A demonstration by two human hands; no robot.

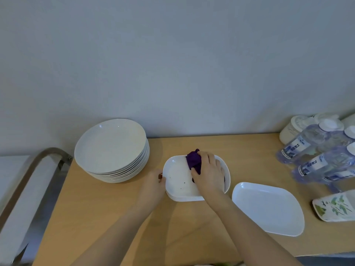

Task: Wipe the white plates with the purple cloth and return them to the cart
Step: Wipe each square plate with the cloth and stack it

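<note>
A white rectangular plate (179, 179) lies in the middle of the wooden cart top (107, 208), on top of at least one more like it, with a few dark specks on its surface. My right hand (208, 171) holds the bunched purple cloth (194, 160) against the plate's far right part. My left hand (153, 182) grips the plate's left rim. A second white rectangular plate (269, 208) lies alone to the right.
A stack of several round white plates (111, 146) stands at the back left. Clear water bottles (317, 150) and a white jar (294, 129) fill the right back corner. A leaf-patterned dish (336, 208) sits at the right edge. The cart's metal handle (38, 162) rises on the left.
</note>
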